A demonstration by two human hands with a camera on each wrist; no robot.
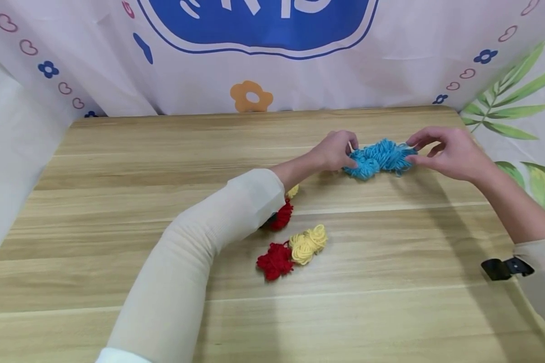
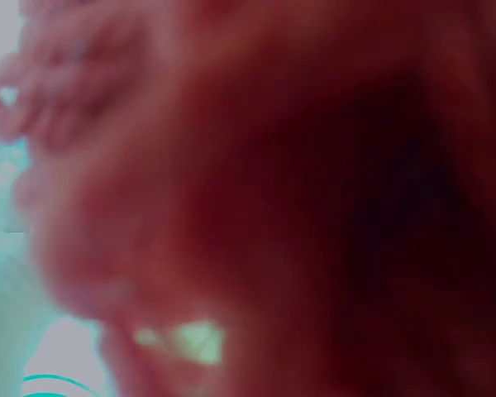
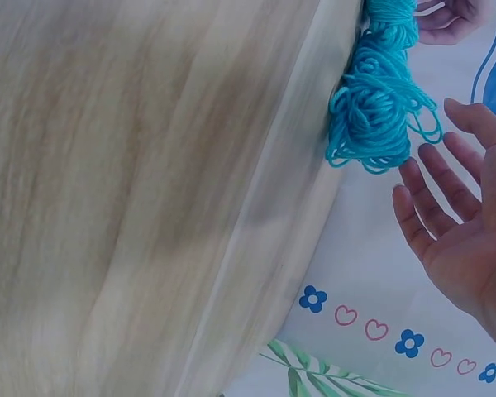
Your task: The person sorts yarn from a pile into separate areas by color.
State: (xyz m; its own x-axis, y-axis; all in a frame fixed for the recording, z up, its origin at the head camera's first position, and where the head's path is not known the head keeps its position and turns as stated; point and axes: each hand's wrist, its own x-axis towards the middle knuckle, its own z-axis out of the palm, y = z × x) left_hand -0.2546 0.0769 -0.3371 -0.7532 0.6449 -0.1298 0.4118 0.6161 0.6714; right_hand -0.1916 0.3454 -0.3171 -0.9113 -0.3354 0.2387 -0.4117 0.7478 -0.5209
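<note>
A bundle of blue yarn (image 1: pixel 383 155) lies toward the back right of the wooden table (image 1: pixel 118 201). My left hand (image 1: pixel 335 150) is at its left end, thumb and bent fingers pinching the strands. At the other end, my right hand (image 1: pixel 449 151) has its thumb and fingers spread about the loose loops. The right wrist view shows the right hand (image 3: pixel 471 207) with its fingers apart beside the blue yarn (image 3: pixel 372 116), not closed on it. Part of the left hand (image 3: pixel 453 18) appears beyond. Blurred skin and shadow fill most of the left wrist view.
Nearer the front lie a red yarn bundle (image 1: pixel 275 261) and a yellow yarn bundle (image 1: pixel 308 245), touching. Another red bundle (image 1: pixel 282 216) and a bit of yellow yarn (image 1: pixel 292 191) are partly hidden by the left sleeve (image 1: pixel 218 217). A printed cloth (image 1: pixel 200 80) hangs behind the table.
</note>
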